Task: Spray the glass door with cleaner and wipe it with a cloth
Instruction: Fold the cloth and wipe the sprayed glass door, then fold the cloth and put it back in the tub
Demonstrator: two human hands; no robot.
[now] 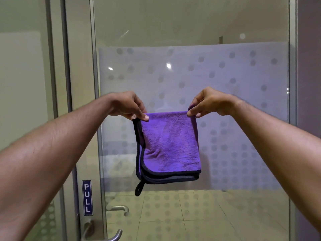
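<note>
Both hands hold a folded purple cloth (171, 145) up in front of the glass door (191, 75): the left hand (128, 106) pinches its top left corner between thumb and fingers, the right hand (207, 103) pinches the top right corner, so the cloth hangs flat and square, its black hanging loop (139, 188) dangling below. Held this way it is probably being folded into a neat pad for wiping. Whether it touches the glass cannot be told. No spray bottle is in view. The door handle (111, 235) and a "PULL" sign (87, 197) sit low on the left frame.
</note>
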